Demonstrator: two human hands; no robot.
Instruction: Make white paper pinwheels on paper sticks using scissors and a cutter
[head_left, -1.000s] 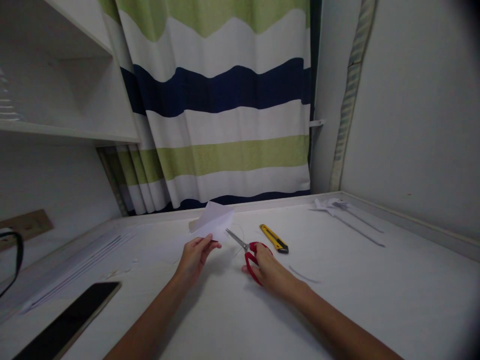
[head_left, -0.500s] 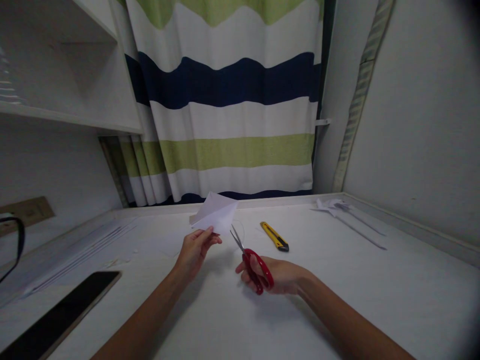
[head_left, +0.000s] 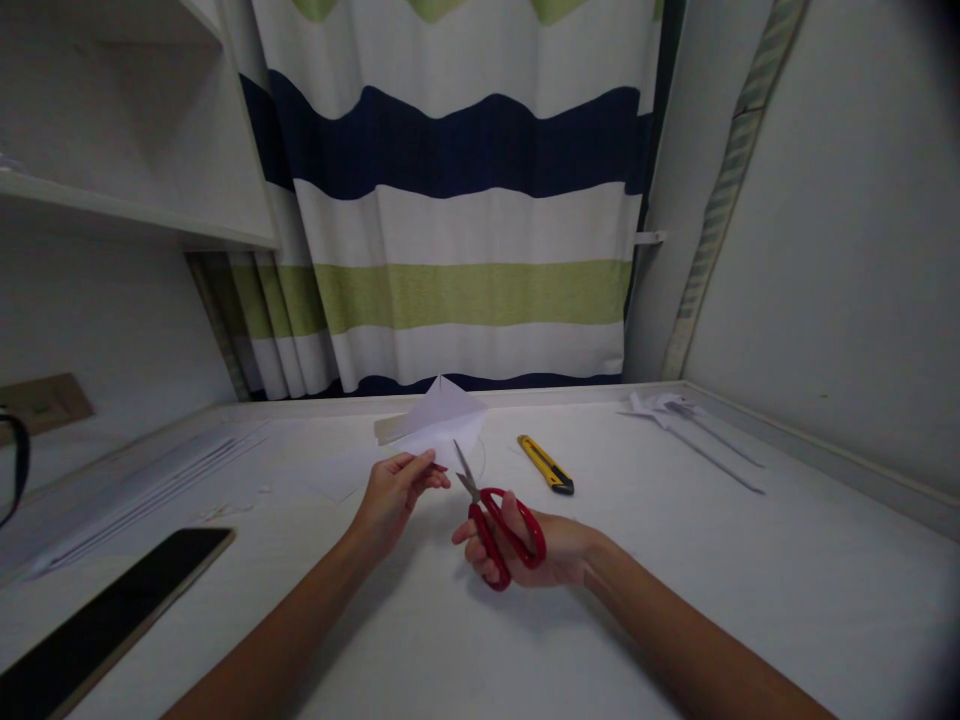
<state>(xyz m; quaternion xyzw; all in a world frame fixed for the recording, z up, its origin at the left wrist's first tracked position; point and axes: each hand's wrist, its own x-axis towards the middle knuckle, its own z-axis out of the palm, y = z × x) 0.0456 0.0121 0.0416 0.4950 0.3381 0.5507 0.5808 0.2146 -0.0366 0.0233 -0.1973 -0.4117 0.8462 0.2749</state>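
My left hand (head_left: pixel 397 500) is closed in a pinch at the near edge of a creased piece of white paper (head_left: pixel 444 408). A thin dark-reddish sliver shows at its fingertips, too small to name. In my right hand (head_left: pixel 551 548) is a pair of scissors with red handles (head_left: pixel 491 525), thumb and fingers through the loops. Its blades are parted and point up and away, just right of my left fingertips. A thin curved thread (head_left: pixel 484 458) shows beside the paper. Beyond the scissors, to the right, lies a yellow utility knife (head_left: pixel 545 465).
A dark phone (head_left: pixel 120 620) lies at the near left of the white table (head_left: pixel 675 600). Long thin strips (head_left: pixel 150 500) lie along the left side, with small scraps (head_left: pixel 225 510) nearby. Crumpled white paper with thin sticks (head_left: pixel 690 430) rests at the far right. A striped curtain (head_left: pixel 465 290) hangs behind.
The paper has shifted slightly right and away. The scissors have moved a little left and their blades have spread wider. My left hand stays almost in place. The view has tilted slightly.
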